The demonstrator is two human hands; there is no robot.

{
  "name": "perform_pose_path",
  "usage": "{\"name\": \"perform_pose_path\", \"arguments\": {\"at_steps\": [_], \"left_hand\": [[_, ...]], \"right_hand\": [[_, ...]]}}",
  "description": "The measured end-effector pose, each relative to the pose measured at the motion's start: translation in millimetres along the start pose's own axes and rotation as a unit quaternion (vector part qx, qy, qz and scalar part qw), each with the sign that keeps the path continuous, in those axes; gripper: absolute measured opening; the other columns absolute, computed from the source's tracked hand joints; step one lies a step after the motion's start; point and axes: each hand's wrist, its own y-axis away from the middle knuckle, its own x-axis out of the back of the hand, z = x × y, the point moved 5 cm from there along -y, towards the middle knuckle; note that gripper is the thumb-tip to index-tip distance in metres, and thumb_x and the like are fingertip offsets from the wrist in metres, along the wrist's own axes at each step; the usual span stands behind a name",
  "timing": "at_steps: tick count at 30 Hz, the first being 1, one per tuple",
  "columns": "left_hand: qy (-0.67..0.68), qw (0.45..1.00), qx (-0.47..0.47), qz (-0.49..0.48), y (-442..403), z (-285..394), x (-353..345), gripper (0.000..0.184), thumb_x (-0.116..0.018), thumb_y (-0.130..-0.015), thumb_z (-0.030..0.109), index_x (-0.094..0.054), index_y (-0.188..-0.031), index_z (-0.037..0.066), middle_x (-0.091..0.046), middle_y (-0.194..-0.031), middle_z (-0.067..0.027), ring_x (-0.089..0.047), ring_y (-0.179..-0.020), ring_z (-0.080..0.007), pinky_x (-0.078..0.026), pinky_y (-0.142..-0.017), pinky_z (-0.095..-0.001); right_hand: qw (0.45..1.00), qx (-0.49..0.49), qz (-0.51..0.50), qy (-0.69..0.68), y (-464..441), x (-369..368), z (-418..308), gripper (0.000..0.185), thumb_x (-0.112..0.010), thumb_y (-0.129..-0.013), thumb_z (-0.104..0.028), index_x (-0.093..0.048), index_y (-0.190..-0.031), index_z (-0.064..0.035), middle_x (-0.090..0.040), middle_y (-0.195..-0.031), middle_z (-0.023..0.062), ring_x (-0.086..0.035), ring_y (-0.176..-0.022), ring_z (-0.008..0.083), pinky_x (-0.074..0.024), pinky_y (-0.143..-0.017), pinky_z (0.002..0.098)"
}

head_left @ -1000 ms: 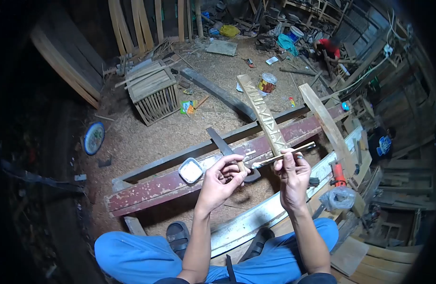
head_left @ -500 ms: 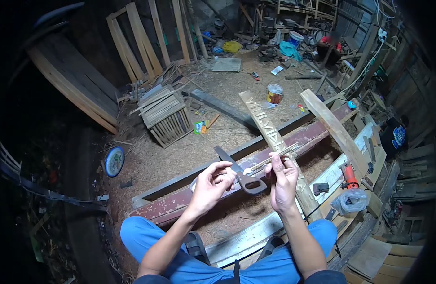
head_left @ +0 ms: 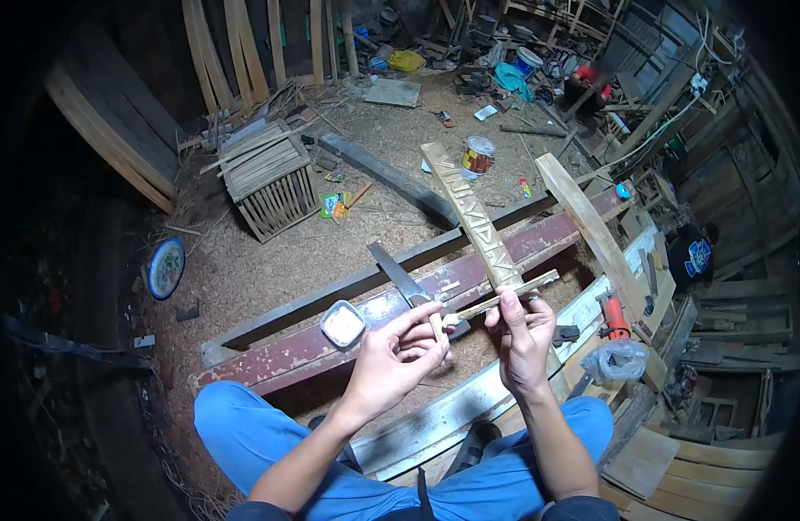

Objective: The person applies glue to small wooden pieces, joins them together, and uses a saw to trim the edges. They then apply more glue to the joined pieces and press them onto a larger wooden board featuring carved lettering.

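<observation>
My left hand (head_left: 401, 352) pinches a small light piece of wood (head_left: 436, 327) between thumb and fingertips. My right hand (head_left: 523, 343) grips a thin wooden stick (head_left: 539, 282); its left end carries a whitish smear and is close to the small piece, though I cannot tell whether they touch. Left of the hands, a square tub (head_left: 342, 324) with white contents sits on the worn red beam (head_left: 274, 358). Behind my left hand lies a handsaw (head_left: 395, 273), its handle partly hidden. A carved board (head_left: 471, 213) extends away beyond my right hand.
A plain plank (head_left: 586, 221) crosses the beam at right, near a red power tool (head_left: 615, 317) and a plastic bag (head_left: 615, 360). Farther off are a slatted crate (head_left: 269, 182), a paint can (head_left: 478, 157) and a crouching person (head_left: 588, 85).
My view has shifted. The left hand has moved off the tub, which now shows fully, and the small wood piece is more visible in its fingers. The stick in my right hand appears more clearly.
</observation>
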Motion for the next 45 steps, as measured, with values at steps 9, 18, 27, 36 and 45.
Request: {"name": "perform_pose_path", "arguments": {"at_steps": [9,18,27,36,45], "left_hand": [[-0.125,0.990,-0.064,0.017,3,8,2,0.054,-0.074,-0.095,-0.002,-0.056,-0.145,-0.001,-0.074,-0.109,-0.0089,-0.068,-0.091,-0.0083,-0.057,-0.083,-0.0248],[-0.119,0.991,-0.055,-0.005,-4,6,2,0.055,-0.075,-0.093,-0.001,-0.056,-0.145,-0.001,-0.075,-0.110,-0.0084,-0.067,-0.093,-0.0080,-0.055,-0.085,-0.0250],[-0.135,0.986,-0.088,0.045,-7,12,6,0.054,-0.074,-0.092,0.001,-0.059,-0.143,-0.001,-0.076,-0.099,-0.0029,-0.051,-0.074,-0.0014,-0.045,-0.065,-0.0188],[-0.148,0.984,-0.088,0.050,-3,21,8,0.056,-0.075,-0.091,-0.002,-0.058,-0.144,0.002,-0.071,-0.097,0.0009,-0.053,-0.077,0.0011,-0.039,-0.063,-0.0163],[-0.172,0.979,-0.093,0.048,0,24,8,0.058,-0.075,-0.091,-0.001,-0.057,-0.146,0.003,-0.070,-0.095,0.0021,-0.053,-0.075,0.0012,-0.040,-0.062,-0.0159]], "right_hand": [[0.995,0.085,-0.035,0.032,9,-11,-7,0.017,-0.072,-0.101,-0.011,-0.072,-0.110,0.0030,-0.073,-0.087,0.0075,-0.068,-0.073,0.0130,-0.0541,-0.068,0.0253],[0.995,0.061,-0.074,0.000,5,-4,-9,0.019,-0.071,-0.102,-0.012,-0.072,-0.110,0.0050,-0.075,-0.086,0.0099,-0.071,-0.075,0.0154,-0.0560,-0.068,0.0276],[0.991,0.067,-0.114,0.001,1,-12,-13,0.017,-0.066,-0.104,-0.012,-0.069,-0.112,0.0029,-0.075,-0.091,0.0134,-0.072,-0.080,0.0165,-0.0570,-0.071,0.0281],[0.989,0.075,-0.127,0.029,5,-15,-15,0.034,-0.065,-0.104,-0.017,-0.067,-0.127,0.0078,-0.075,-0.094,0.0130,-0.070,-0.084,0.0143,-0.0547,-0.074,0.0265],[0.991,0.084,-0.086,0.062,7,-12,-14,0.032,-0.062,-0.103,-0.019,-0.066,-0.122,0.0074,-0.072,-0.088,0.0122,-0.062,-0.072,0.0112,-0.0486,-0.064,0.0222]]}}
